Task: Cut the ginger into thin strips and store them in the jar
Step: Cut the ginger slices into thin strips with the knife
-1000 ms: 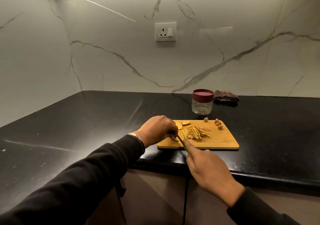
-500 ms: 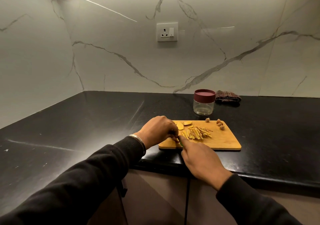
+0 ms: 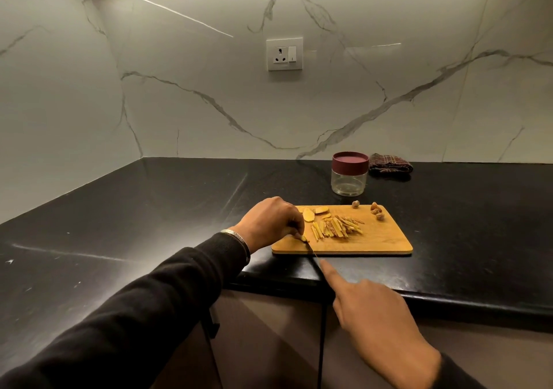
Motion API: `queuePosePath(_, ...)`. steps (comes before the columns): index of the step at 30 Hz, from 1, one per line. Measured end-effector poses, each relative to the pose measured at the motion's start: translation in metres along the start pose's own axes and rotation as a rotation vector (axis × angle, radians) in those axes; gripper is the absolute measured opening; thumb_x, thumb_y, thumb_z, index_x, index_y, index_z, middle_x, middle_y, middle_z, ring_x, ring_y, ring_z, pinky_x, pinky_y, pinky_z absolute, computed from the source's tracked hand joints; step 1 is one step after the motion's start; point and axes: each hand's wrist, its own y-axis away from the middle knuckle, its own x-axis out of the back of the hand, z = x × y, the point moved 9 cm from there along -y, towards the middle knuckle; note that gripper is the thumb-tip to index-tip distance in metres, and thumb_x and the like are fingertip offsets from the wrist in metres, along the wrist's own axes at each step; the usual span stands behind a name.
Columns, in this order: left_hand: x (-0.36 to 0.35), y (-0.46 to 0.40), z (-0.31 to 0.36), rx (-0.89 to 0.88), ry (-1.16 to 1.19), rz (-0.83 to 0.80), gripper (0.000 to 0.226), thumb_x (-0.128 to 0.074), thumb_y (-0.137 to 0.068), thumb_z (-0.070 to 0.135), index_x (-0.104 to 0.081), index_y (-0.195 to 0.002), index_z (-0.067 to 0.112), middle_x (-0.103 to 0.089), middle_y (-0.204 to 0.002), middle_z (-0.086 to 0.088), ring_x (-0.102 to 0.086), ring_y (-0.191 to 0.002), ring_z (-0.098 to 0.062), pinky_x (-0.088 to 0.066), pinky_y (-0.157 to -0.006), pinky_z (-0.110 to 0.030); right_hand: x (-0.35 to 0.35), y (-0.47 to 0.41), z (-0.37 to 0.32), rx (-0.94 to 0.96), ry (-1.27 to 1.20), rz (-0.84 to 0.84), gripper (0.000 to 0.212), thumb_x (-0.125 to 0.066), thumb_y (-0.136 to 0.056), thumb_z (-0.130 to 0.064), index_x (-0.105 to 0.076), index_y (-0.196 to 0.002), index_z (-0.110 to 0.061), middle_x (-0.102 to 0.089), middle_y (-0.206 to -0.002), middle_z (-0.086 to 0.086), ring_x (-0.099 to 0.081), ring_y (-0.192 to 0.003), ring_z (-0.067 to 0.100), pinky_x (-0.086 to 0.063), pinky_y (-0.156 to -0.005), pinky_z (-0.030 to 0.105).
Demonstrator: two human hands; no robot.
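Yellow ginger piece (image 3: 304, 238) sits pinched under our left hand (image 3: 270, 222) at the near left corner of the cutting board (image 3: 380, 239). Our right hand (image 3: 375, 318) grips the knife (image 3: 312, 252), forefinger along its back, tip at that piece. Cut strips (image 3: 336, 228) lie just right. The board nearly meets the counter edge (image 3: 449, 302); bare counter spreads left. The lidded jar (image 3: 349, 177) stands behind. Since a moment ago, our right hand has drawn back off the board.

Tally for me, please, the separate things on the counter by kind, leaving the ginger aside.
Cutting board: 1
Jar with maroon lid: 1
Knife: 1
Folded cloth: 1
Total: 4
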Motion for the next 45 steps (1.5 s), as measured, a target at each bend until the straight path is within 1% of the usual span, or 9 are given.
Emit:
queuePosePath(5, -0.002, -0.001, 0.000, -0.018, 0.012, -0.024, 0.007, -0.075, -0.087, 0.019, -0.076, -0.092, 0.024, -0.070, -0.093, 0.011, -0.063, -0.081, -0.005, -0.056, -0.075, -0.026, -0.005, 0.009, 0.008, -0.053, 0.067, -0.017, 0.070, -0.034, -0.107, -0.022, 0.011, -0.155, -0.043, -0.039, -0.072, -0.003, -0.037, -0.062, 0.019, -0.030, -0.052, 0.034)
queuePosePath(13, -0.003, 0.001, 0.006, -0.070, 0.012, -0.017, 0.012, -0.072, -0.090, 0.018, -0.078, -0.100, 0.021, -0.072, -0.102, 0.007, -0.067, -0.090, -0.006, -0.056, -0.084, -0.024, -0.006, 0.010, 0.012, -0.056, 0.024, -0.007, 0.064, -0.030, -0.108, -0.029, 0.010, -0.154, -0.046, -0.048, -0.081, -0.002, -0.046, -0.071, 0.021, -0.039, -0.064, 0.035)
queuePosePath(21, -0.004, 0.016, 0.009, -0.105, -0.009, 0.091, 0.019, -0.070, -0.091, 0.014, -0.079, -0.105, 0.025, -0.072, -0.106, 0.008, -0.067, -0.090, -0.007, -0.057, -0.082, -0.024, -0.004, 0.011, 0.011, -0.064, 0.011, 0.003, 0.061, -0.027, -0.108, -0.033, 0.010, -0.155, -0.047, -0.043, -0.075, -0.003, -0.037, -0.061, 0.014, -0.031, -0.054, 0.032)
queuePosePath(25, -0.008, 0.016, 0.009, -0.104, -0.024, 0.077, 0.025, -0.067, -0.093, 0.012, -0.076, -0.113, 0.025, -0.068, -0.110, 0.005, -0.066, -0.092, -0.010, -0.057, -0.080, -0.028, -0.001, 0.011, 0.010, -0.064, -0.004, 0.013, 0.061, -0.027, -0.108, -0.033, 0.011, -0.155, -0.046, -0.040, -0.072, -0.004, -0.034, -0.058, 0.009, -0.024, -0.049, 0.026)
queuePosePath(30, -0.012, 0.011, 0.011, -0.132, -0.027, 0.018, 0.034, -0.062, -0.097, 0.012, -0.068, -0.127, 0.027, -0.061, -0.114, 0.003, -0.060, -0.097, -0.010, -0.053, -0.082, -0.023, -0.002, 0.009, 0.012, -0.063, -0.017, 0.024, 0.061, -0.027, -0.108, -0.034, 0.010, -0.154, -0.049, -0.046, -0.076, -0.003, -0.037, -0.059, 0.012, -0.028, -0.052, 0.029)
queuePosePath(34, -0.010, 0.011, 0.000, -0.058, 0.047, 0.095, 0.028, -0.066, -0.094, 0.016, -0.070, -0.121, 0.023, -0.067, -0.114, 0.005, -0.065, -0.098, -0.010, -0.055, -0.086, -0.029, 0.000, 0.009, 0.017, -0.072, -0.081, 0.036, 0.059, -0.027, -0.107, -0.038, 0.006, -0.153, -0.053, -0.045, -0.074, -0.005, -0.038, -0.060, 0.011, -0.031, -0.054, 0.029)
queuePosePath(37, -0.008, 0.018, -0.003, -0.017, 0.075, 0.172, 0.010, -0.069, -0.091, 0.014, -0.070, -0.101, 0.018, -0.069, -0.098, 0.006, -0.064, -0.084, -0.011, -0.055, -0.077, -0.035, 0.002, 0.008, 0.019, -0.072, -0.166, 0.063, 0.056, -0.028, -0.107, -0.042, 0.000, -0.154, -0.053, -0.047, -0.073, -0.006, -0.041, -0.060, 0.011, -0.029, -0.051, 0.026)
queuePosePath(39, -0.007, 0.022, -0.002, -0.015, 0.081, 0.199, 0.007, -0.070, -0.090, 0.014, -0.071, -0.095, 0.019, -0.069, -0.094, 0.007, -0.064, -0.082, -0.010, -0.056, -0.075, -0.034, 0.004, 0.006, 0.018, -0.073, -0.188, 0.084, 0.055, -0.028, -0.107, -0.042, -0.003, -0.155, -0.051, -0.047, -0.072, -0.006, -0.041, -0.059, 0.011, -0.027, -0.048, 0.025)
queuePosePath(45, -0.009, 0.014, 0.001, -0.056, 0.058, 0.138, 0.012, -0.069, -0.093, 0.021, -0.075, -0.103, 0.024, -0.069, -0.107, 0.008, -0.066, -0.092, -0.008, -0.056, -0.084, -0.028, 0.007, 0.007, 0.017, -0.077, -0.242, 0.096, 0.056, -0.029, -0.106, -0.042, -0.003, -0.154, -0.053, -0.047, -0.071, -0.008, -0.043, -0.060, 0.009, -0.029, -0.047, 0.023)
